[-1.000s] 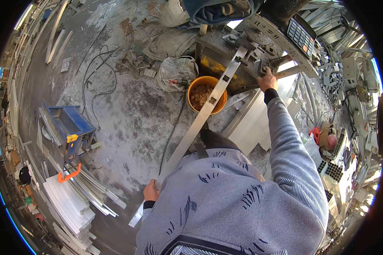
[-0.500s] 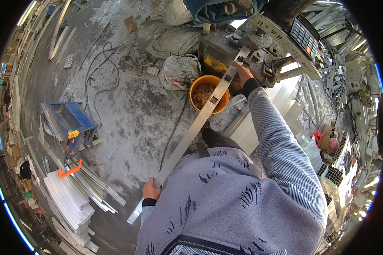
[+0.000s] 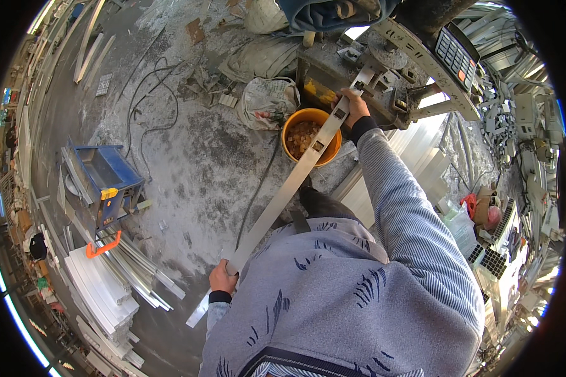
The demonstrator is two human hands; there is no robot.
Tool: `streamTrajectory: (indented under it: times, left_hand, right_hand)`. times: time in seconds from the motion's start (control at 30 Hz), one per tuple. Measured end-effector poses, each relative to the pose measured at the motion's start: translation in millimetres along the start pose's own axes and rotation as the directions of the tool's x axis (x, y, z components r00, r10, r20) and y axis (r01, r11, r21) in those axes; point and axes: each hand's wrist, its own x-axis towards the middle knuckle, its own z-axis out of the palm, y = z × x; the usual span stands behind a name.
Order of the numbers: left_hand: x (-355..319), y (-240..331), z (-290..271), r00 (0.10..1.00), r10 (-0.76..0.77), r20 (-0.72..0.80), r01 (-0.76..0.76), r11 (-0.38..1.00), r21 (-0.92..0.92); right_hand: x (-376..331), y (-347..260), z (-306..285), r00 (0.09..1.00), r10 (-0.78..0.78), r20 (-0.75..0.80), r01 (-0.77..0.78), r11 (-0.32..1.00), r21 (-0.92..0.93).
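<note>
A long aluminium profile (image 3: 289, 188) runs diagonally through the middle of the frame, its upper end now drawn back from the machine (image 3: 383, 81). The right hand (image 3: 353, 108) has slid down and grips it there; the left hand (image 3: 222, 278) clasps the lower end. Below, an orange bucket (image 3: 289, 129) stands on the dusty floor (image 3: 188, 163).

Thing: a long, flat, silvery aluminium profile strip (image 3: 289, 188) with small rectangular cut-outs near its far end.
Pose: held diagonally, near end low at the left, far end raised toward the machine.
</note>
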Motion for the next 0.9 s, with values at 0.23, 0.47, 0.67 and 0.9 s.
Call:
streamTrajectory:
  times: [0.23, 0.47, 0.67, 0.9]
  left_hand:
    - [-1, 0, -1, 1.000, -0.011, 0.021, 0.012, 1.000, -0.015]
    - [-2, -5, 1, 1.000, -0.009, 0.028, 0.009, 1.000, -0.019]
    - [-2, -11, 6, 1.000, 0.000, 0.023, 0.000, 1.000, -0.031]
    - [-37, -77, 9, 0.992, -0.112, 0.054, 0.116, 0.992, -0.058]
  right_hand:
    - [2, 1, -2, 1.000, 0.012, 0.015, -0.012, 0.999, 0.043]
    - [-1, 4, -1, 1.000, 0.010, 0.005, -0.010, 1.000, -0.001]
    - [1, -4, 4, 0.999, 0.017, -0.051, -0.019, 0.999, -0.040]
    - [-66, 63, 24, 0.993, -0.087, -0.078, 0.081, 0.994, -0.070]
